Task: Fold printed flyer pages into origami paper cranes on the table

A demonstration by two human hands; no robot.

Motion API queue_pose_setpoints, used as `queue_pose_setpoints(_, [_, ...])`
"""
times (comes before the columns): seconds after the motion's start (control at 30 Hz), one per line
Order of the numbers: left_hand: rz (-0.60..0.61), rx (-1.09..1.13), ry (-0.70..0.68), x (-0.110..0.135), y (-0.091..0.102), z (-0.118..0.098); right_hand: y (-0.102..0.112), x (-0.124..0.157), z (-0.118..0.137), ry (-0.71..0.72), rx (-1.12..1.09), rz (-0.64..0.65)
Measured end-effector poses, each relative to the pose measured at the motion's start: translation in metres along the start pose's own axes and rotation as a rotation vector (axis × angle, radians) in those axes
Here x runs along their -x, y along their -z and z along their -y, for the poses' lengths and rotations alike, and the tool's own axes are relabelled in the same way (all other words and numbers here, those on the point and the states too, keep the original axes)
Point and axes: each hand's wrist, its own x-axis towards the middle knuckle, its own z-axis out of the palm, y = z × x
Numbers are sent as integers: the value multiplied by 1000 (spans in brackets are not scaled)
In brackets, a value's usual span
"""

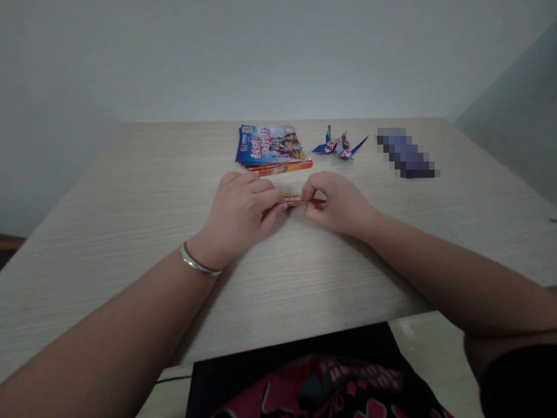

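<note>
In the head view, a narrow folded paper piece [292,198], red and yellow with white lettering, is seen just above the tabletop [108,232] or resting on it; which of the two cannot be told. Its left end is pinched between the thumb and bent fingers of the left hand [246,206], and its right part is nipped between the thumb and forefinger of the right hand [343,200], with a red tip showing past the pinch. The piece is judged to be very light and thin, somewhat stiff along its creases, perhaps slightly slippery if glossy, and easily torn or wrongly creased, so a gentle fingertip hold at the ends or along a fold is best suited. Behind the left hand, and near it, a stack of printed sheets [273,145] is set, its orange-red front edge close to the fingers. Beyond the right hand, crane-shaped paper figures [339,145] could be crushed by a careless reach, and a blurred-out dark object [407,154] lies farther right. Most room for moving is offered to the left and towards the table's front edge; at the back, reach is limited by the wall [278,58].
</note>
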Motion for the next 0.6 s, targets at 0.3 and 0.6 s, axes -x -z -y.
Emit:
queue_pose_setpoints(0.3, [-25, -12, 72, 5, 2, 15, 18, 7, -22, -91, -18, -21])
queue_pose_setpoints(0.6, [-150, 100, 156, 5, -3, 25, 21, 9, -46, -79, -197, -182])
